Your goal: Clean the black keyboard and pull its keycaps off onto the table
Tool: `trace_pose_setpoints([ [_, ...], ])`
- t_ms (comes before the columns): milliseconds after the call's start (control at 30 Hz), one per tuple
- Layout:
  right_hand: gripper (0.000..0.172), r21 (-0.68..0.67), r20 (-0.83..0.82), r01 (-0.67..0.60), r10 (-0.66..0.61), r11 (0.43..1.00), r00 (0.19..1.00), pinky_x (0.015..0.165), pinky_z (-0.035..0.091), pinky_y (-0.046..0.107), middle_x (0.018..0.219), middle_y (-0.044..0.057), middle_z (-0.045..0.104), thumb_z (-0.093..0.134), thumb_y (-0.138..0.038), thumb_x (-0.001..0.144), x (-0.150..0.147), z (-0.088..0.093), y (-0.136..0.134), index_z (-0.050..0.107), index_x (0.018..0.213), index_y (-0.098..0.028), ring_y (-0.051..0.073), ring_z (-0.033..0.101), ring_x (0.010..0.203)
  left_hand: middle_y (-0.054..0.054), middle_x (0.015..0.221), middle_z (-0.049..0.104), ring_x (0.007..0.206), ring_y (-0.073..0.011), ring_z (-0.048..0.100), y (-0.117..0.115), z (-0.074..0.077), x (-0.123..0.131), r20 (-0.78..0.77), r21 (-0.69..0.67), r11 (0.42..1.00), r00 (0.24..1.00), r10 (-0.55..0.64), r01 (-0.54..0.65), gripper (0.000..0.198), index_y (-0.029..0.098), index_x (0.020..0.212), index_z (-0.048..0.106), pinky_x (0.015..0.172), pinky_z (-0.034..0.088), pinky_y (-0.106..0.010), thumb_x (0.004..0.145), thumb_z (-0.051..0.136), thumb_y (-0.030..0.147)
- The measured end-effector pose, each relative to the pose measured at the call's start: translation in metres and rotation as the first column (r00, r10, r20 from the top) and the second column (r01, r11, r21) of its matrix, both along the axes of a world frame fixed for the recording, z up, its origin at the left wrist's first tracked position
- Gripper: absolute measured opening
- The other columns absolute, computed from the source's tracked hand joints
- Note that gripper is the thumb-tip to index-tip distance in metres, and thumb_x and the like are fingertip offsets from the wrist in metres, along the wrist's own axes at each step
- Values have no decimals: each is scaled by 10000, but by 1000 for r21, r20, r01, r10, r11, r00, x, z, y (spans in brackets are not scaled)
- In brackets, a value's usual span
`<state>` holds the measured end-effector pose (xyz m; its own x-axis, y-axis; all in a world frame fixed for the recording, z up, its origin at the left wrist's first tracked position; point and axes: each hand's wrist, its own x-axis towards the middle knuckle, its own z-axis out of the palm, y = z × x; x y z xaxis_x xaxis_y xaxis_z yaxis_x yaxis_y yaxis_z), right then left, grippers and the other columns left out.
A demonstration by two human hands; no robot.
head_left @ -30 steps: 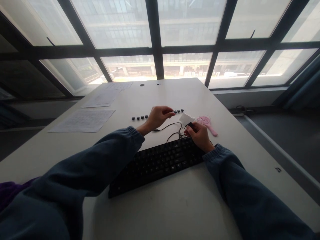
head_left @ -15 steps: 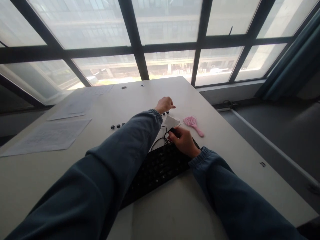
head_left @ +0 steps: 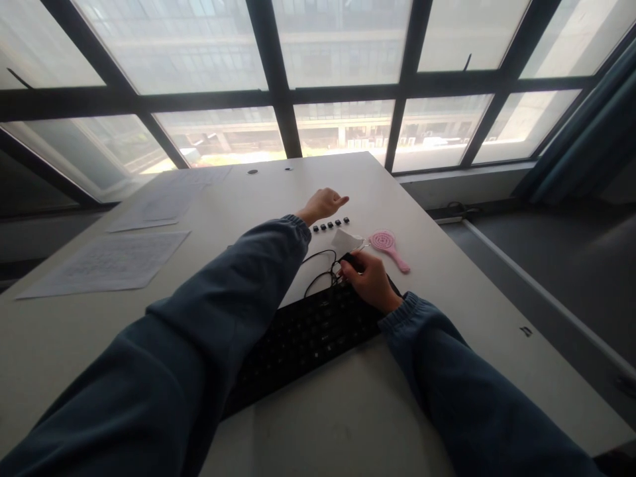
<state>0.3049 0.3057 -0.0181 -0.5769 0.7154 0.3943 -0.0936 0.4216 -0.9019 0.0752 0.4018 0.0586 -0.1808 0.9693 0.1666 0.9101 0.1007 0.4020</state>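
My left hand (head_left: 324, 204) is closed above the far part of the table, its fingers curled. I cannot make out whether anything is in them. Just below it, a row of several small black blocks (head_left: 330, 226) like keycaps or switches sits on the tabletop. My right hand (head_left: 368, 278) is over the upper right of a black keyboard (head_left: 308, 338), pinching the dark end of a black cable (head_left: 320, 275). The cable lies in loops behind the keyboard. My left forearm hides the keyboard's left part.
A white paper-like piece (head_left: 346, 240) lies beyond my right hand, and a pink hairbrush (head_left: 388, 248) is to its right. Printed sheets (head_left: 106, 265) lie on the left of the white table (head_left: 497, 371). Windows stand behind; the table's right edge drops to the floor.
My left hand has moved slightly left and its forearm has shifted left, uncovering the row of small black blocks beneath it. My right hand keeps its pinch. The view has shifted a little.
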Motion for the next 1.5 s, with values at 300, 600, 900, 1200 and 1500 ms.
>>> trace_pose_setpoints([
  [300,241,-116,2,50,-51,992,999,554,526,278,670,41,712,630,-414,864,-7,4,-11,610,772,-192,185,673,588,-95,1232,707,1113,-255,644,-223,30,13,-128,-141,983,983,-135,117,474,190,1237,686,985,479,-375,965,472,515],
  [600,223,2,52,248,-247,969,967,628,541,322,690,52,712,579,-395,898,-41,10,-80,607,784,-206,211,670,618,-121,1382,610,1268,-283,564,-370,-31,45,-158,-65,998,987,-34,24,401,186,1336,608,1080,463,-443,966,558,334],
  [900,270,-37,-10,50,-51,998,999,718,596,378,777,74,723,649,-445,883,-24,16,-70,634,884,-176,222,715,720,-121,1412,575,1332,-298,490,-372,-64,66,-290,138,986,956,-47,91,350,168,1299,596,1136,387,-489,966,569,274],
  [1200,288,24,9,-49,48,999,999,665,611,365,821,57,701,645,-474,905,-16,5,-53,620,944,-190,217,716,763,-131,1245,639,1213,-285,564,-337,-47,87,-258,96,988,962,-93,121,247,175,1173,613,1031,440,-442,958,565,288],
  [1500,197,71,16,-76,75,995,997,703,578,358,826,52,717,579,-385,956,-16,4,-52,619,963,-193,205,711,754,-125,1255,627,1213,-281,548,-332,-53,86,-205,101,990,976,-72,94,244,167,1182,590,1013,461,-431,964,519,250],
])
